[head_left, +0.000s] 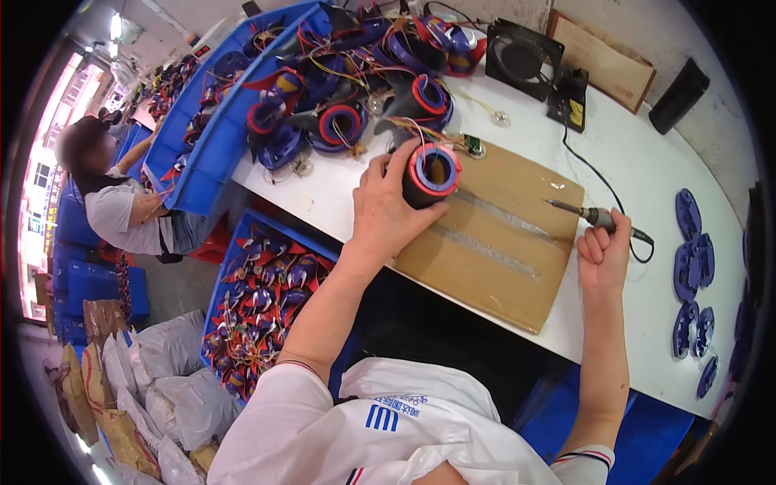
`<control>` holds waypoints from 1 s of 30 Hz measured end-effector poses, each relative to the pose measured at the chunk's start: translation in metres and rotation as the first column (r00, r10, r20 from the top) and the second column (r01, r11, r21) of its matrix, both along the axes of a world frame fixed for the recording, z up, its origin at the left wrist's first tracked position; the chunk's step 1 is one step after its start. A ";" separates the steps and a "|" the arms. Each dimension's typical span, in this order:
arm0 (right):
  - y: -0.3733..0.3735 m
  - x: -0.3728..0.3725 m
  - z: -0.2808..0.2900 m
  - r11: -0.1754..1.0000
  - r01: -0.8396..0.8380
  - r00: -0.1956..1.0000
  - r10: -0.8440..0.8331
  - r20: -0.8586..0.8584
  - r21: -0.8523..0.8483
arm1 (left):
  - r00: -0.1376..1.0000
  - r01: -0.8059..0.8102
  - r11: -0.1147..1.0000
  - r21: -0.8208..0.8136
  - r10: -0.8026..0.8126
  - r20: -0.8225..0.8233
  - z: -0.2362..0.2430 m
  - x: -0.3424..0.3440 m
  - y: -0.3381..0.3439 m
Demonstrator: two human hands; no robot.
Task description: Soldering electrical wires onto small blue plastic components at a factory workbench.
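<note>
My left hand (388, 206) is wrapped round a black cylindrical part (420, 196) with a red and purple ring at its open end. Thin wires run from its top toward a small circuit board (473, 145). On the right, my right hand (605, 246) grips a soldering iron (598, 217), its metal tip pointing left above a flat cardboard sheet (517, 279). The iron and the black part are well apart. Two greyish strips of tape run across the cardboard.
Similar purple, red and black wired parts (339, 125) crowd the table's far left, beside a blue bin (202, 174). A black fan (524, 58) stands at the back. Purple pieces (687, 271) lie at right. A second bin (267, 299) holds more parts. Another person (113, 194) sits at left.
</note>
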State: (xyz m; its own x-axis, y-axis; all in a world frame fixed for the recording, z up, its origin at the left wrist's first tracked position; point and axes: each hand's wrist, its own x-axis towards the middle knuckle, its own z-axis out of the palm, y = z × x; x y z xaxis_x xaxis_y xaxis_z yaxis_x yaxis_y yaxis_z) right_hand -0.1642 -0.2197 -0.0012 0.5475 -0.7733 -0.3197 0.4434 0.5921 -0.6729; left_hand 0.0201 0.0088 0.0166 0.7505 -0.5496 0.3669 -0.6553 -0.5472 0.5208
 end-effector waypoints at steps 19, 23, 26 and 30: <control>0.001 0.002 0.005 0.998 0.002 0.999 0.000 -0.046 0.055 | 0.910 -0.354 0.933 0.055 0.331 0.248 0.063 0.233 -0.061; 0.003 0.003 0.002 0.996 -0.018 1.000 0.019 -0.008 0.093 | 0.909 -0.348 0.899 0.267 0.254 0.329 0.060 0.223 -0.061; 0.002 0.007 -0.011 0.998 -0.040 0.999 0.038 0.032 0.045 | 0.820 -0.193 0.974 0.120 0.093 0.564 0.088 0.162 -0.060; -0.008 0.015 -0.030 0.980 0.062 0.998 -0.060 -0.014 0.188 | 0.811 0.545 0.826 -0.143 -0.477 0.337 0.104 0.023 -0.112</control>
State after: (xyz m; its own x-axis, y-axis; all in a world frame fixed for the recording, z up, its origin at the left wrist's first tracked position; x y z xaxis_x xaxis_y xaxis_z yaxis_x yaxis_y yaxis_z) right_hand -0.1492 -0.2274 -0.0315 0.4978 -0.7306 -0.4673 0.4778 0.6807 -0.5554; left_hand 0.0428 -0.1036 0.1204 0.2322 -0.7020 0.6733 -0.9397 0.0169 0.3417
